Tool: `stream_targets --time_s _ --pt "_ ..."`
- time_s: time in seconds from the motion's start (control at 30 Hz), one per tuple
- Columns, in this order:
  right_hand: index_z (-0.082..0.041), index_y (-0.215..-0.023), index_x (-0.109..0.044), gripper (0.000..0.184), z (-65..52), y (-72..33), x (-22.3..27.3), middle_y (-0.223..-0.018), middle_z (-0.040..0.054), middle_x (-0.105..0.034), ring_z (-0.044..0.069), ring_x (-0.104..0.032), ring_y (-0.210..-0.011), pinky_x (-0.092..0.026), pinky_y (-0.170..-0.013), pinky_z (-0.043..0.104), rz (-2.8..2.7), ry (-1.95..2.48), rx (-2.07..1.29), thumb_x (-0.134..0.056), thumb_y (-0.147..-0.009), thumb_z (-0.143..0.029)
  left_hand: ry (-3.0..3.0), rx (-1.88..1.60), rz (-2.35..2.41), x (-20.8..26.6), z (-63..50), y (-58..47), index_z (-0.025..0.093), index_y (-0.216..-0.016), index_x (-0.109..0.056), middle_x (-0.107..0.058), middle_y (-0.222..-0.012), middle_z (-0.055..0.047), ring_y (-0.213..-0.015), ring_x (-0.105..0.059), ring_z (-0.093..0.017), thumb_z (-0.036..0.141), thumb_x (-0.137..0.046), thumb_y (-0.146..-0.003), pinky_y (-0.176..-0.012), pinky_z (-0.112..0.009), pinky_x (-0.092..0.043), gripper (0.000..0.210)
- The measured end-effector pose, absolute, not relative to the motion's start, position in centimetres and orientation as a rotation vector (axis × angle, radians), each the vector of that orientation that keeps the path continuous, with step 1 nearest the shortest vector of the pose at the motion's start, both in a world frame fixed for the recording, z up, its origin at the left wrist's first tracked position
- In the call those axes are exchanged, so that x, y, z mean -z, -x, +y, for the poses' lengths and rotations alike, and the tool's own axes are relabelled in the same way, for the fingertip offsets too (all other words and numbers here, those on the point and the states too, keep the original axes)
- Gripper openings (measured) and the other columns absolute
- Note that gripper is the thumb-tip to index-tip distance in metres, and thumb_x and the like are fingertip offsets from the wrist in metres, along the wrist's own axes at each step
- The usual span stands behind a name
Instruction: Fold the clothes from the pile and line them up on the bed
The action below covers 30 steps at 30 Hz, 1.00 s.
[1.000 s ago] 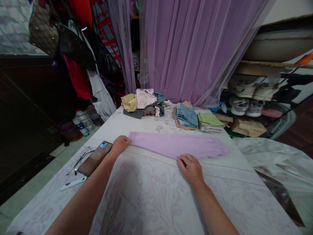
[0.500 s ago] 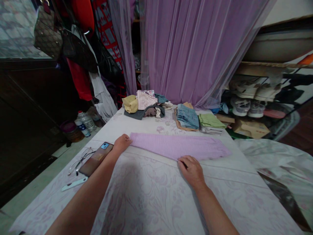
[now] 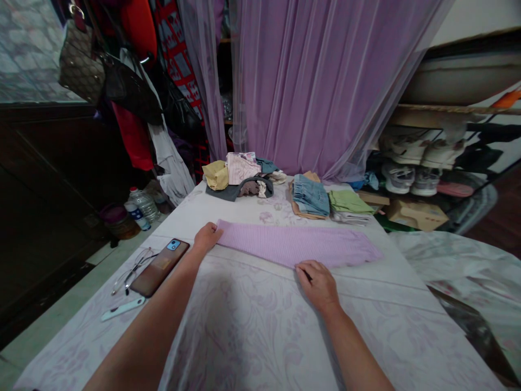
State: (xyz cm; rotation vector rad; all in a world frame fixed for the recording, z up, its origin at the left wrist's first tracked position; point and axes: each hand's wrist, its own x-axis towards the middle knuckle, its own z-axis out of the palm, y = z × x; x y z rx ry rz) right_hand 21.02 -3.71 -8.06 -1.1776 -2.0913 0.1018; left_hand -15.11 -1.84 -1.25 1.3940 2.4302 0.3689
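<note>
Lilac finely striped trousers (image 3: 280, 241) lie flat on the cloth-covered table, folded lengthwise with the narrow leg end to the left and the gathered waist end to the right. My left hand (image 3: 207, 237) pinches the narrow end between thumb and fingers. At the near edge, around the middle of the trousers, my right hand (image 3: 317, 282) is closed with its curled fingertips on the fabric. Its palm side is partly hidden.
Beyond the trousers are a heap of mixed clothes (image 3: 240, 175), folded jeans (image 3: 310, 196) and a green folded garment (image 3: 350, 201). A phone (image 3: 160, 269), glasses (image 3: 136, 269) and a pale blue-handled object (image 3: 123, 308) lie left, beside my forearm. Shoes (image 3: 411, 179) stand on a rack at right.
My left hand has shifted very slightly on the narrow end of the trousers. The right hand and the trousers look nearly the same; the view has moved a little.
</note>
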Motion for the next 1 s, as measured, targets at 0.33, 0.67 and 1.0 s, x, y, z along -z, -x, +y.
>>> stream_targets --time_s 0.33,0.67,1.0 --pt "-0.021 -0.087 -0.072 0.024 -3.6 -21.1 8.0 -0.085 0.0046 -0.072 0.019 -0.064 -0.082 -0.048 -0.078 0.031 -1.969 1.167 -0.17 -0.049 -0.087 -0.021 -1.557 -0.412 2.445 1.5 -1.3 14.6 0.02 -0.145 -0.033 -0.07 -0.114 -0.011 -0.107 -0.066 -0.025 0.03 -0.045 -0.093 -0.088 -0.034 -0.047 0.054" --pt "-0.022 -0.08 -0.074 0.027 -3.6 -21.7 8.2 -0.082 0.0028 -0.072 0.019 -0.062 -0.081 -0.046 -0.079 0.032 -1.97 1.266 -0.169 -0.049 -0.078 -0.012 -1.752 -0.382 2.573 2.1 -2.0 14.9 0.015 -0.145 -0.038 -0.061 -0.127 -0.018 -0.112 -0.062 -0.03 0.034 -0.046 -0.092 -0.091 -0.041 -0.05 0.057" --pt "-0.023 -0.079 -0.074 0.026 -3.7 -21.7 7.9 -0.082 0.002 -0.071 0.018 -0.061 -0.081 -0.043 -0.078 0.031 -2.002 1.302 -0.197 -0.051 -0.076 -0.011 -2.445 -0.206 2.175 4.7 -1.3 10.5 0.012 -0.133 -0.056 -0.05 -0.145 -0.016 -0.136 -0.041 -0.037 0.041 -0.043 -0.094 -0.11 -0.055 -0.031 0.051"
